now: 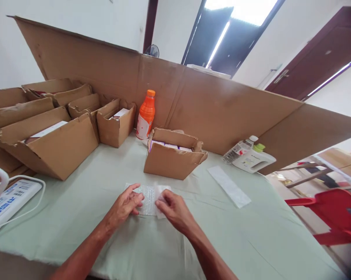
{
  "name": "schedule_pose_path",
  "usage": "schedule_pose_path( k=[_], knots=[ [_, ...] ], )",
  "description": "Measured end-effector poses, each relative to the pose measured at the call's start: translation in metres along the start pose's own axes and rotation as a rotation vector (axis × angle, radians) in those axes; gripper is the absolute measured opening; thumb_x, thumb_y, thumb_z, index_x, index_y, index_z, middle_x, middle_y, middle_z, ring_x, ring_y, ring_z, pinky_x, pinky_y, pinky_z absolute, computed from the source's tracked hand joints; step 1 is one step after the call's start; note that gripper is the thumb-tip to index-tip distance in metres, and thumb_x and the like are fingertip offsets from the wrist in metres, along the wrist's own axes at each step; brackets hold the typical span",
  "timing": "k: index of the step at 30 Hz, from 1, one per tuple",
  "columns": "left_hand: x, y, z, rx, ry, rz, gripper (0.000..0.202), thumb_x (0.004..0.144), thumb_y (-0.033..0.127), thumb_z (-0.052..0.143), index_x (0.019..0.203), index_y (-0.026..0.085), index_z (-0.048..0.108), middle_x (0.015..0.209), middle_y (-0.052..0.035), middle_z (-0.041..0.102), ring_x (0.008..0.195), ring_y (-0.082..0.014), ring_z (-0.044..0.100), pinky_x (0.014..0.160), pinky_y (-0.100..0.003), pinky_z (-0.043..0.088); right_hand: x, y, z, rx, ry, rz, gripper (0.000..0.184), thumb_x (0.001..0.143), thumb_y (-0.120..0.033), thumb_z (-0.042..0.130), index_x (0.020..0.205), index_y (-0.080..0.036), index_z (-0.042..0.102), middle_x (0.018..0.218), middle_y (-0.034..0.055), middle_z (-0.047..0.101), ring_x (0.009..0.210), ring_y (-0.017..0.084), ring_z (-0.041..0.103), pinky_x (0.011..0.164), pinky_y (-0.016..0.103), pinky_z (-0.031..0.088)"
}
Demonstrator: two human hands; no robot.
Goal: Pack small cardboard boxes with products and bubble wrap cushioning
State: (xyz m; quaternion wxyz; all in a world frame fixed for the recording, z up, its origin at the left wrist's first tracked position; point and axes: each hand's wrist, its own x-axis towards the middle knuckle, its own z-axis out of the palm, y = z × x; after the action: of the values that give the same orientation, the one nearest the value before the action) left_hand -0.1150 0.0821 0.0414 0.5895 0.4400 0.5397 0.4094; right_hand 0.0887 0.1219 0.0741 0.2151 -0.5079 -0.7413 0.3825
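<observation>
A small piece of clear bubble wrap point(149, 200) lies on the green tablecloth, between my two hands. My right hand point(170, 206) pinches its right end, where the plastic is bunched or folded over. At the other end, my left hand point(130, 200) rests with fingers apart, its fingertips at the left part of the wrap. Whether anything lies inside the wrap cannot be made out. Just beyond my hands stands a cardboard box point(171, 161) with several white-and-purple packs point(171, 146) in it.
Several open cardboard boxes point(76, 144) crowd the left side. An orange bottle point(146, 114) stands behind. Right of centre lies a flat white strip point(229, 186), near a clear bottle point(239, 149) and a white jug point(254, 159). A cardboard partition point(222, 112) edges the back; a red chair point(335, 214) stands right.
</observation>
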Motion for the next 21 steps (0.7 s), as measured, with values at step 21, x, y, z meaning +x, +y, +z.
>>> schedule_pose_path(
  k=[21],
  knots=[
    [0.015, 0.000, -0.022, 1.048, 0.340, -0.130, 0.067, 0.088, 0.041, 0.048, 0.149, 0.015, 0.036, 0.124, -0.0110, 0.065, 0.108, -0.0292, 0.064, 0.085, -0.037, 0.046, 0.010, 0.040, 0.024, 0.033, -0.059, -0.002, 0.031, 0.086, -0.031, 0.056, 0.112, -0.020, 0.068, 0.107, 0.0054, 0.071, 0.082, 0.017, 0.062, 0.072, 0.029, 0.047]
  ],
)
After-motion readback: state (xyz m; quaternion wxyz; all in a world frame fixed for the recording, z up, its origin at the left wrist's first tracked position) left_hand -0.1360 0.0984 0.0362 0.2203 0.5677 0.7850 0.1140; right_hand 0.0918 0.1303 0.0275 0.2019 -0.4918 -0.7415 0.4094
